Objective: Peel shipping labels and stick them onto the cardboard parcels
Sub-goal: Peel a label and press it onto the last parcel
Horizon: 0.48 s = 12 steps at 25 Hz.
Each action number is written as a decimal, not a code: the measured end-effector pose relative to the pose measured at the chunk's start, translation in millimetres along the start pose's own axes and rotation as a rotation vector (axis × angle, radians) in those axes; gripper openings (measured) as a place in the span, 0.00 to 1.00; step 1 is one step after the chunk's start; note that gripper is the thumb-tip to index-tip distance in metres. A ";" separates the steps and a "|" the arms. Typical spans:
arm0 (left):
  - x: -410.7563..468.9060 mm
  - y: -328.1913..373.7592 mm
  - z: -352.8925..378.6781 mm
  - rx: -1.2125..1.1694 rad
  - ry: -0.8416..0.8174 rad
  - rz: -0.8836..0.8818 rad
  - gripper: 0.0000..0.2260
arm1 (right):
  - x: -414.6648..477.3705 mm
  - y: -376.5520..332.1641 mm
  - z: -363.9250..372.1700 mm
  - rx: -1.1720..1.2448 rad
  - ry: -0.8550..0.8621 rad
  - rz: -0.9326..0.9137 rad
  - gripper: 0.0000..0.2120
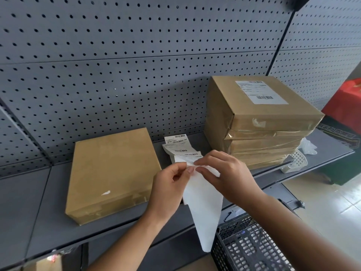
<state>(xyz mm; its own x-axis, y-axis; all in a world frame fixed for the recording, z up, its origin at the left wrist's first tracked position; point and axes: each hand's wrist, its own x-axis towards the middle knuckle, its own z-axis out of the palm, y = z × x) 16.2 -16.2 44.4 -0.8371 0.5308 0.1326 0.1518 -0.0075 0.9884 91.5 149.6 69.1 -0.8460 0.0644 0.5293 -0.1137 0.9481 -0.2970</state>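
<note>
In the head view we see both hands raised in front of the grey shelf (39, 212). The left hand (170, 184) pinches the top edge of a white label sheet (203, 208) between thumb and forefinger. The right hand (228, 175) pinches the same edge just beside it, and the fingertips of the two hands nearly meet. The sheet hangs down from that grip and narrows to a point, with its blank side toward us, in front of the shelf edge and beside a black crate (250, 247). We cannot tell whether the label has come away from its backing.

Behind the hands a loose pile of printed labels (179, 147) lies on the shelf. To its left lies a single flat parcel (111, 173), with a small white scrap on its brown top near the front. To its right stands a stack of parcels (257, 137); the top one carries a stuck label (261, 92) with barcodes. A white basket (297, 161) sits beside the stack, and a pegboard (117, 55) rises behind.
</note>
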 end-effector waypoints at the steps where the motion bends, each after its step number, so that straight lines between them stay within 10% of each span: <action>1: 0.1 0.5 -0.8 0.012 -0.002 0.005 0.07 | 2.5 0.5 -1.0 -0.028 0.006 -0.028 0.09; 12: 3.5 -0.7 -4.5 0.058 0.005 -0.024 0.08 | 17.7 0.8 1.6 -0.160 -0.084 -0.104 0.08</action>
<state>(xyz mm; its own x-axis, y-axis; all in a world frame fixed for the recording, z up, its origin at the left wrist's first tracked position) 10.7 -18.2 44.5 -0.8436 0.5257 0.1092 0.1615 0.0544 0.9854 75.6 151.0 76.9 -0.8754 -0.0565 0.4801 -0.1242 0.9861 -0.1105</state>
